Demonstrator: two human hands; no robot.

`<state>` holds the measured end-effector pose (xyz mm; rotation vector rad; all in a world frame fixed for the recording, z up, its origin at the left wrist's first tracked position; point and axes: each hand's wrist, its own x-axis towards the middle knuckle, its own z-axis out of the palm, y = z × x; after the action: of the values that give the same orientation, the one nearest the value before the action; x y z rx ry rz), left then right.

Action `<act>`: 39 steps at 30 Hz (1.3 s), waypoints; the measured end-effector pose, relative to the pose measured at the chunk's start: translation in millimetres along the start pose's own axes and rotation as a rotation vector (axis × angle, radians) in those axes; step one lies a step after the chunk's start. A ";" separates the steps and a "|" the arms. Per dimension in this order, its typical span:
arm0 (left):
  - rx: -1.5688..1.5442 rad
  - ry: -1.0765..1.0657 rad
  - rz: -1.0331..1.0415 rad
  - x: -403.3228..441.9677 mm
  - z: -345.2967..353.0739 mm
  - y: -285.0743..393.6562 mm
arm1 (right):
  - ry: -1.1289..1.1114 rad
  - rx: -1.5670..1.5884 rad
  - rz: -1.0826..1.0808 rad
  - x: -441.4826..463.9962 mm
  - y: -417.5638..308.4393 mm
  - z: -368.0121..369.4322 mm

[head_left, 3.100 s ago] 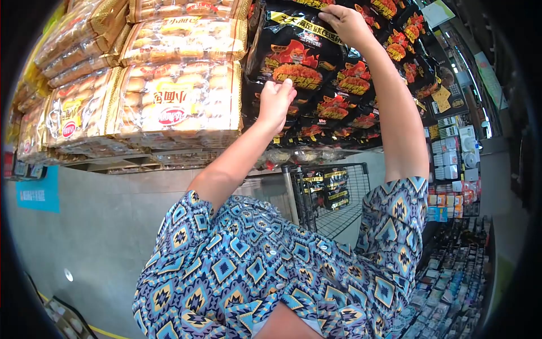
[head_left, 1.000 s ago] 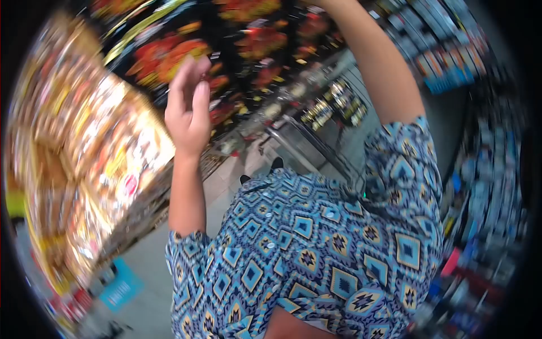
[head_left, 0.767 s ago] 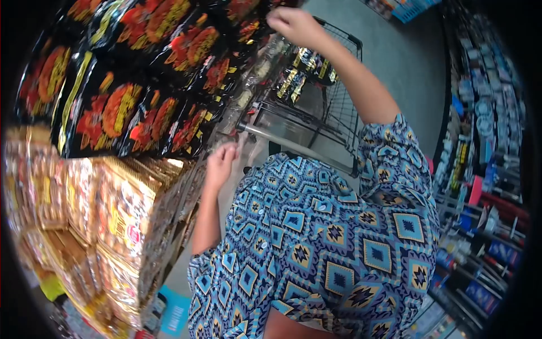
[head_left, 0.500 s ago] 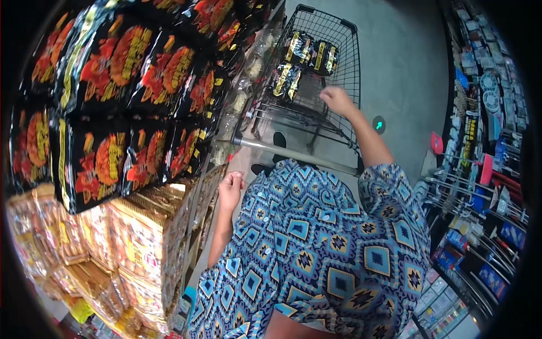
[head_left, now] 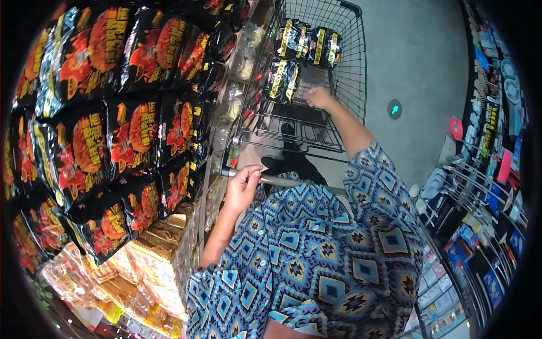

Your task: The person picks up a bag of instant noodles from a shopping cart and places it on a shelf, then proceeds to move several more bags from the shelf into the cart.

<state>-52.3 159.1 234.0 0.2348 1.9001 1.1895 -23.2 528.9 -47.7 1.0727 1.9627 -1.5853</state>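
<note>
My left hand is closed with the fingers curled and overlaps the left end of the shopping cart handle; whether it touches the bar I cannot tell. Over the rear part of the wire shopping cart, my right hand is held in a loose fist with nothing visible in it. Several black packs with yellow lettering lie in the basket, among them a near pack, a far left pack and a right pack. The right hand is apart from them, nearest the near one.
Tall stacks of black and red noodle packs stand close on my left, above golden-wrapped packages. Racks of hanging goods line the right side. A green arrow marker is on the grey floor.
My left hand has moved up and right, over the handle's end. My right hand has shifted left and stays closed. The view has turned slightly, and the cart appears nearer.
</note>
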 end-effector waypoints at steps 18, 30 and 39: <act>-0.063 0.118 -0.314 -35.9 25.0 29.3 | 0.449 -0.041 0.404 79.4 -19.0 93.6; -0.100 0.155 -0.289 -30.7 21.3 29.3 | 0.368 -0.215 0.311 62.4 -59.9 72.3; -0.114 0.152 -0.241 -42.6 14.3 18.4 | 0.400 -0.193 -0.017 18.8 -42.9 48.3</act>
<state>-20.4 154.6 270.4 -0.1472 1.9200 1.1726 -75.3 486.3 -47.0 1.3751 2.3280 -1.2249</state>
